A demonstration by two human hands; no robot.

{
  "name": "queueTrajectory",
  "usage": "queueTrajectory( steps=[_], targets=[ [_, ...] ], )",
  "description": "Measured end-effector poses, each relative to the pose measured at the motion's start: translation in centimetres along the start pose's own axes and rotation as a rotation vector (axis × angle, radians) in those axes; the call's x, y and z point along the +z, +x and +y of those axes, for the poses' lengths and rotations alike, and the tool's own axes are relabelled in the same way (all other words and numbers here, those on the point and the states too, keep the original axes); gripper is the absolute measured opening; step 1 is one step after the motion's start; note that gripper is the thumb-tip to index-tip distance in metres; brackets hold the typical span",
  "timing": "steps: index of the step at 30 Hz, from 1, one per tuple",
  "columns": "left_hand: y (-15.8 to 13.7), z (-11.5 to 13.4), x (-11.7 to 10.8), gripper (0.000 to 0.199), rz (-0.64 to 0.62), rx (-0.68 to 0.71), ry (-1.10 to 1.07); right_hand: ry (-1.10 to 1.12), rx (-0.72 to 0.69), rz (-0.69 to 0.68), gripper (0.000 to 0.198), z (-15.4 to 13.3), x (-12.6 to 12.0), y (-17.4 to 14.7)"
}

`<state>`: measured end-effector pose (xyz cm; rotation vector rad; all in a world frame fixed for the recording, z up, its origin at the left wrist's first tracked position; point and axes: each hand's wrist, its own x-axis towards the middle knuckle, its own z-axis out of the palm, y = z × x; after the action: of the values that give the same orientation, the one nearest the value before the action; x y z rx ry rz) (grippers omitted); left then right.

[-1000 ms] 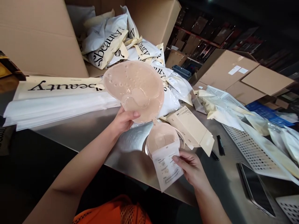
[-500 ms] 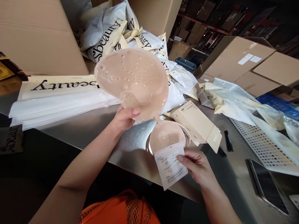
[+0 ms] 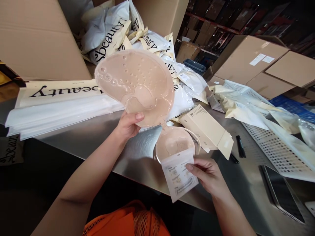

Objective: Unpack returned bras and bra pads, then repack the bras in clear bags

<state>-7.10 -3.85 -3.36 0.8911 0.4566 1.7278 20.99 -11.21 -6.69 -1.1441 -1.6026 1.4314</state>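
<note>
My left hand [image 3: 130, 124] grips the lower edge of a beige stick-on bra cup [image 3: 152, 77], thumb in front. Its surface is shiny and dotted with small round dimples. A short clasp [image 3: 163, 124] joins it to the second cup [image 3: 172, 139], which lies lower right with a strap-like loop beside it. Between the thumb and fingers of my right hand [image 3: 205, 173] is a thin white instruction leaflet [image 3: 180, 178] with small drawings and print. The leaflet overlaps the bottom of the second cup. Whether my right fingers also touch that cup is hidden.
Beyond the cups, packed bags [image 3: 110, 36] fill a large carton [image 3: 41, 39]. Flat printed bags [image 3: 61, 105] are stacked left. An opened beige box [image 3: 206, 127], black markers [image 3: 240, 146], a phone [image 3: 282, 193] and a white basket [image 3: 278, 147] lie right on the metal table [image 3: 137, 172].
The view has shifted slightly, and the large cup sits a little further left in it. Both hands keep their holds.
</note>
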Motion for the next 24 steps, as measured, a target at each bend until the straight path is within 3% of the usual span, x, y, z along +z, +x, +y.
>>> queueTrajectory(
  steps=[14,18,21,24],
  targets=[
    [-0.1,0.1,0.0,0.081,0.014,0.033,-0.002,-0.018,-0.025,-0.021,0.011,-0.7,0.3,-0.2],
    [-0.1,0.2,-0.1,0.07,0.018,0.032,-0.032,-0.031,-0.021,-0.018,0.01,-0.3,0.3,-0.2],
    [-0.2,0.1,-0.5,0.053,0.049,-0.01,-0.052,-0.007,-0.019,0.076,0.012,0.3,0.1,-0.1],
    [-0.6,0.0,0.2,0.05,0.107,-0.104,-0.06,0.049,-0.051,0.32,0.017,-0.3,-0.7,0.1]
  ],
)
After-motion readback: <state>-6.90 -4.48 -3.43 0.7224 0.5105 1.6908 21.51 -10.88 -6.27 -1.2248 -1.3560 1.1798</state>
